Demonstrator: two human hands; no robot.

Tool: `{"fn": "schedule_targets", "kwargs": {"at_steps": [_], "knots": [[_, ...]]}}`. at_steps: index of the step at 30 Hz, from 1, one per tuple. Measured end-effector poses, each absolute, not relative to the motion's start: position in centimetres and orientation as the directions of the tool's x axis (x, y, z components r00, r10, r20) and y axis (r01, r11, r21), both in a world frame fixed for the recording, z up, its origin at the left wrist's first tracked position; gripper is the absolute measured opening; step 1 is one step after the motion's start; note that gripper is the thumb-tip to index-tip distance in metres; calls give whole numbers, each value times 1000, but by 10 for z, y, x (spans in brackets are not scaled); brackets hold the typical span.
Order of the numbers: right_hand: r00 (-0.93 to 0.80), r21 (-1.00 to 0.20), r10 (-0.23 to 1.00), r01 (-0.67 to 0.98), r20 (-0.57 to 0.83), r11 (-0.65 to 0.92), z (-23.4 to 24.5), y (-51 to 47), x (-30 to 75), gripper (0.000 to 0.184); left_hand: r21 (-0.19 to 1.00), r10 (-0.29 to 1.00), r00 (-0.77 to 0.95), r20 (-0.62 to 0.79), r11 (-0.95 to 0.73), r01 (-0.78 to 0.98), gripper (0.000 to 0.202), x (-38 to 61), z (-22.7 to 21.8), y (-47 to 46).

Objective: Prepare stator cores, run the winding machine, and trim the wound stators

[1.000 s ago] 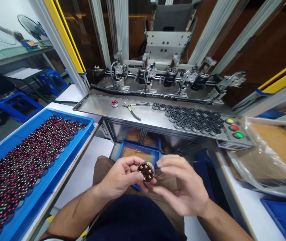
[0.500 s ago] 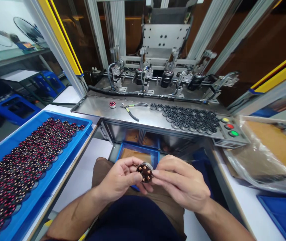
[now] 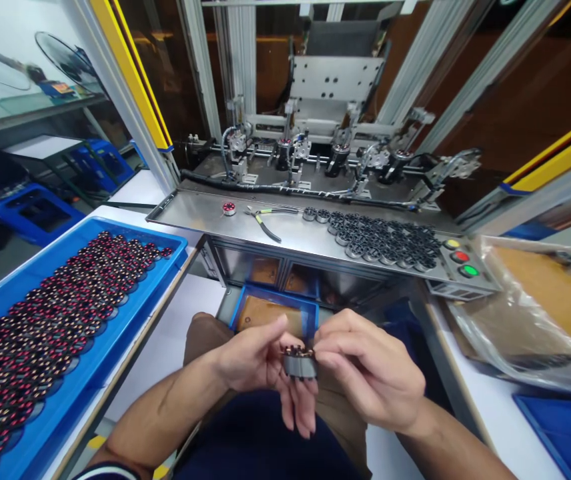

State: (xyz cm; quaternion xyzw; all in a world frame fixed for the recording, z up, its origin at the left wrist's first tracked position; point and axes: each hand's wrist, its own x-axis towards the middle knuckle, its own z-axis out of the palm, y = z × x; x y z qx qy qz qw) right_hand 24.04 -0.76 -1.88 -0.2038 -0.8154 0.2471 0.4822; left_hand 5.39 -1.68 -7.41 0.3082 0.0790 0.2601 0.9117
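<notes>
Over my lap, both hands hold one small round wound stator point(image 3: 299, 362), grey on its side with copper coils at its top edge. My left hand point(image 3: 260, 367) supports it from the left with fingers stretched down beneath it. My right hand point(image 3: 365, 370) pinches it from the right with thumb and forefinger. A blue tray point(image 3: 90, 373) at my left holds several red and copper wound stators point(image 3: 50, 313).
A steel shelf point(image 3: 200, 210) ahead carries one red stator point(image 3: 229, 209), pliers point(image 3: 265, 220), several dark unwound cores point(image 3: 385, 237) and yellow, red and green buttons point(image 3: 460, 257). Behind stands a winding machine point(image 3: 325, 153). A plastic-covered tray point(image 3: 540, 300) lies right; a small blue bin point(image 3: 275, 313) sits below.
The stator has been turned from coil face towards me to side-on. My left fingers have stretched out beneath it and my right hand has closed onto it.
</notes>
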Motion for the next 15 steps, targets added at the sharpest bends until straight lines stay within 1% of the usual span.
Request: {"fn": "schedule_targets", "kwargs": {"at_steps": [1,2,4,5,8,10,12,13,14,15], "knots": [[-452,-589,570,113,687,800,-18,-8,241,12,618,491,871,20,679,-397,66,54,-75,-17],[-445,-578,570,133,691,805,-18,-8,242,12,638,518,855,22,651,-410,59,55,-75,-18],[-419,-572,582,167,696,803,-17,-10,243,13,668,653,757,38,546,-505,35,55,-73,-22],[-402,-579,598,182,694,795,-17,-10,242,14,672,718,694,53,488,-556,28,55,-71,-23],[-351,-633,661,209,663,746,-16,-13,240,16,674,851,517,93,328,-661,34,54,-63,-27],[-328,-670,695,203,640,714,-16,-14,238,15,653,904,408,124,236,-720,35,52,-59,-27],[-340,-695,699,158,629,702,-16,-13,236,14,624,935,330,128,182,-760,35,51,-58,-25],[-356,-698,689,127,631,705,-16,-12,236,14,627,940,326,105,192,-755,35,51,-58,-23],[-374,-697,675,96,636,710,-15,-11,235,14,643,926,372,61,248,-725,35,51,-60,-21],[-392,-691,656,68,645,720,-15,-10,235,14,659,882,471,8,349,-666,38,52,-62,-19]]}}
